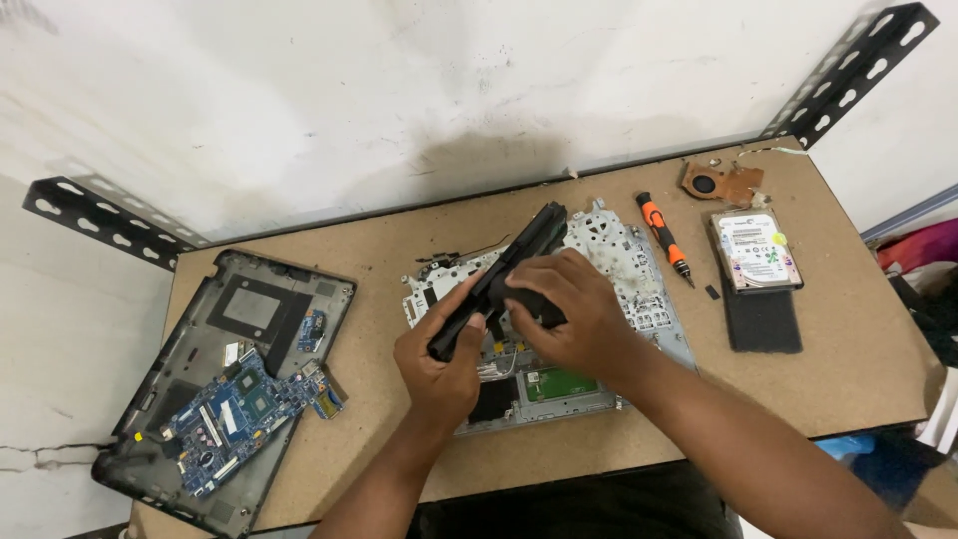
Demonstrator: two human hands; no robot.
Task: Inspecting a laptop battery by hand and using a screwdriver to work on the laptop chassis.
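Note:
An opened laptop chassis point(639, 269), silver-grey with exposed inner frame, lies in the middle of the brown board table point(848, 369). Over it I hold a long black bar-shaped part point(534, 240), probably the battery, tilted from lower left to upper right. My left hand point(439, 364) grips its lower end. My right hand point(569, 309) is closed over its middle, fingers wrapped on top. The part's upper end sticks out free toward the wall.
A dark bottom cover point(249, 299) with a blue circuit board point(239, 409) on it lies at the left. An orange-and-black screwdriver point(663, 238), a hard drive point(755, 250), a black pad point(763, 319) and a copper cooling fan point(720, 183) lie at the right. Black slotted metal brackets point(848, 70) flank the table.

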